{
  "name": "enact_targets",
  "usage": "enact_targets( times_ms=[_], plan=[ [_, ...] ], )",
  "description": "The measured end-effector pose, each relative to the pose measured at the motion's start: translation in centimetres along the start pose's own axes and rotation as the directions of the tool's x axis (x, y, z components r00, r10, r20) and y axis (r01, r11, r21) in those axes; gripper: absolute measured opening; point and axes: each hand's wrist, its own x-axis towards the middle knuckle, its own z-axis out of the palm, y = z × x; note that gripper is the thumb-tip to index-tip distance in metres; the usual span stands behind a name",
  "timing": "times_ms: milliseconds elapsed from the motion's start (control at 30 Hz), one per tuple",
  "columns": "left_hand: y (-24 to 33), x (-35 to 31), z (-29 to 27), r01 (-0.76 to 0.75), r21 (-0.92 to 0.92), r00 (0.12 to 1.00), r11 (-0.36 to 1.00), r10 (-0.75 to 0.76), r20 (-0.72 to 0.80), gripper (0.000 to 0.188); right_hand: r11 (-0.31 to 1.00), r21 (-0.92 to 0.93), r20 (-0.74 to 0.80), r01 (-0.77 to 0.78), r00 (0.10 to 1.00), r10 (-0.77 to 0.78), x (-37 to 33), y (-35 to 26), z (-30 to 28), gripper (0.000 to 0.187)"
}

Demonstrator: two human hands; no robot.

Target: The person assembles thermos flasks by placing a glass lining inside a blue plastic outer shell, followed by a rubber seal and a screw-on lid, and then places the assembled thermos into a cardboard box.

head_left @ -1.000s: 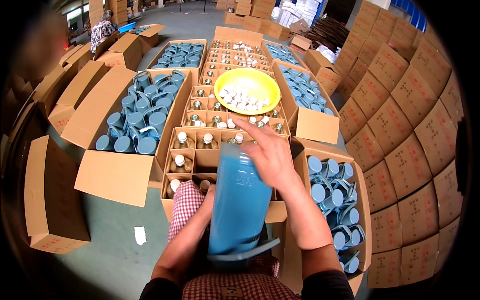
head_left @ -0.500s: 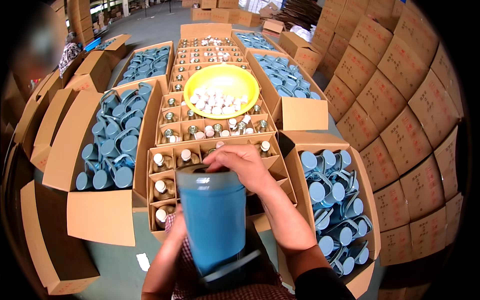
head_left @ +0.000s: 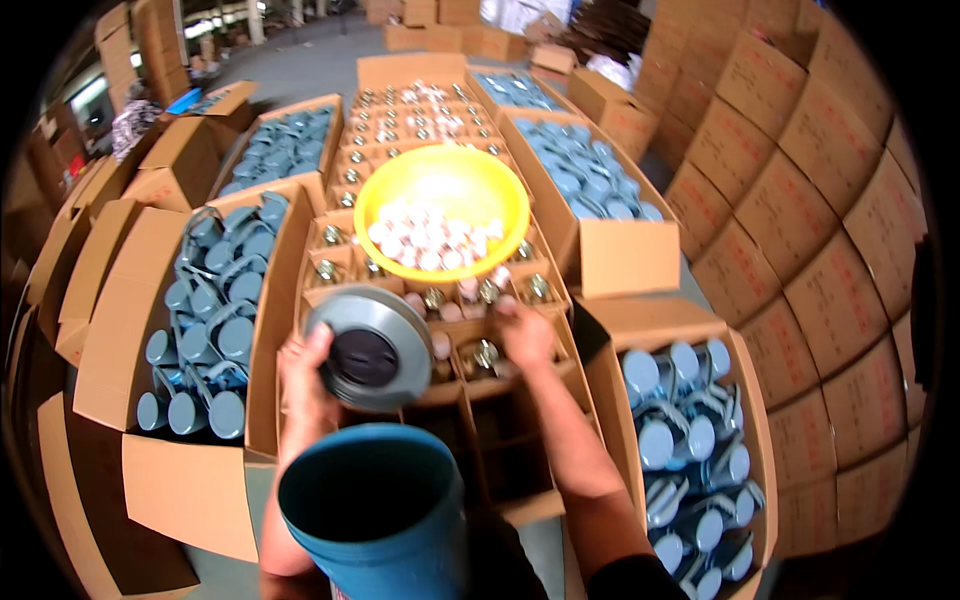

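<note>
Many open cartons crowd the warehouse floor; left hand grips a grey lid, right hand unclear.

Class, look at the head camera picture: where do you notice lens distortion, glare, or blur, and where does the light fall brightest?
Head view: fisheye bends the stacked cartons toward a black rim; light falls brightest on the yellow bowl, washing out its middle; the blue shell close below looks enlarged; the left hand with the grey lid and the right hand look slightly soft.

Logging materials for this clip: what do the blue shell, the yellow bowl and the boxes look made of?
Shell: probably plastic, matte blue, evenly coloured. Bowl: likely glossy plastic, bright glare inside. Boxes: brown corrugated cardboard, with folded flaps.
</note>
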Motion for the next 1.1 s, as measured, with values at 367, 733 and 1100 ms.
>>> enact_targets(
  times_ms=[367,733,1100],
  plan=[
    [-10.1,-1.1,-0.9,0.275,-0.478,0.935,0.834,-0.348,-0.07,0.064,0.936,-0.287,0.022,0.205,0.978,-0.207,0.9,12.3,-0.3,0.042],
    [-11.5,-1.0,4.5,0.354,-0.585,0.908,0.73,-0.119,0.401,0.069,0.504,-0.198,0.006,0.84,0.516,-0.857,-8.7,-17.0,-20.5,0.055],
    [3.6,-2.0,7.5,0.24,-0.542,0.908,0.805,0.011,0.419,0.035,0.423,0.84,-0.037,0.34,0.814,-0.579,-6.9,-16.9,-22.6,0.078]
  ],
)
